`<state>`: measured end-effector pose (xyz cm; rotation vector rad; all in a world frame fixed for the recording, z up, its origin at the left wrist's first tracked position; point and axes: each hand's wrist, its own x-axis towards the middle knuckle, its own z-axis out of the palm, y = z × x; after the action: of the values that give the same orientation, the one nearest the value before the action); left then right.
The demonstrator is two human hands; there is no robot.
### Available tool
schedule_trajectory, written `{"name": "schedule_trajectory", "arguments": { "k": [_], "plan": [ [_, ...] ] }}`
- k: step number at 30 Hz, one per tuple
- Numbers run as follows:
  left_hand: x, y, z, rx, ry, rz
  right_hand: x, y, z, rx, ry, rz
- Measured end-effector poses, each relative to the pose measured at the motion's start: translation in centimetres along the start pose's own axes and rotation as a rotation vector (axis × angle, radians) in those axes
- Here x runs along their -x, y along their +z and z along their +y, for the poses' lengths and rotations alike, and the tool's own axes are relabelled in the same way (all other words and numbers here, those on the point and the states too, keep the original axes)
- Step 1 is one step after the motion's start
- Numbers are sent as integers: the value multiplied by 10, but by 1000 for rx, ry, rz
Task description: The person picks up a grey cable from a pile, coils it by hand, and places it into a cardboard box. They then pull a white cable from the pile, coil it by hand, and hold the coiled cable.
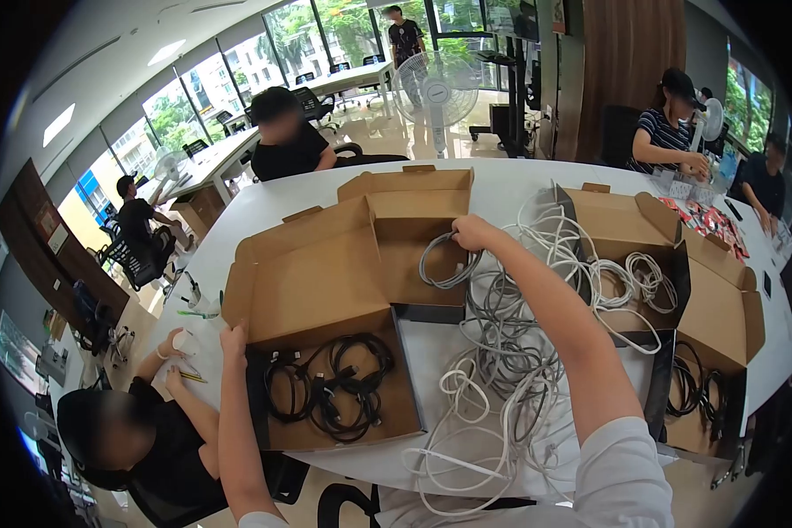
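My right hand [473, 233] is closed on a coiled grey cable [449, 285], which hangs at the open back cardboard box [418, 192]. My left hand [233, 339] grips the left edge of the nearer cardboard box [312, 264], whose lid stands up. Coiled black cables [352, 387] lie inside that nearer box. Below my right forearm, a tangled heap of grey cables [510, 339] and white cables [466, 440] spreads over the white table [343, 462]. My forearm hides part of the heap.
To the right, an open box [612, 211] holds white cable coils [647, 282]. Another box [722, 299] beside it holds black cables [691, 387]. People sit around the table; one at lower left holds a pencil [191, 377]. Red packets [704, 224] lie at far right.
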<state>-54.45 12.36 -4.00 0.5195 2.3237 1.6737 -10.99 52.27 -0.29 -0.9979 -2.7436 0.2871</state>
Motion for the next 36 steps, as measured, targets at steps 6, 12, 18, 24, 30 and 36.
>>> {"name": "schedule_trajectory", "arguments": {
  "k": [6,12,18,24,30,36],
  "plan": [
    [19,2,22,-101,10,-144,26,23,-75,494,193,386],
    [22,-4,17,-132,46,-189,-8,48,-66,380,84,546],
    [21,-1,11,-176,159,-114,5,30,-57,134,94,357],
    [145,23,88,-457,554,117,47,-39,-67,155,-207,38],
    [284,54,150,-350,873,-608,155,-132,-108,-53,12,-611],
    [361,88,145,-196,844,-1113,229,-65,-100,42,-24,-304]
  ]
}}
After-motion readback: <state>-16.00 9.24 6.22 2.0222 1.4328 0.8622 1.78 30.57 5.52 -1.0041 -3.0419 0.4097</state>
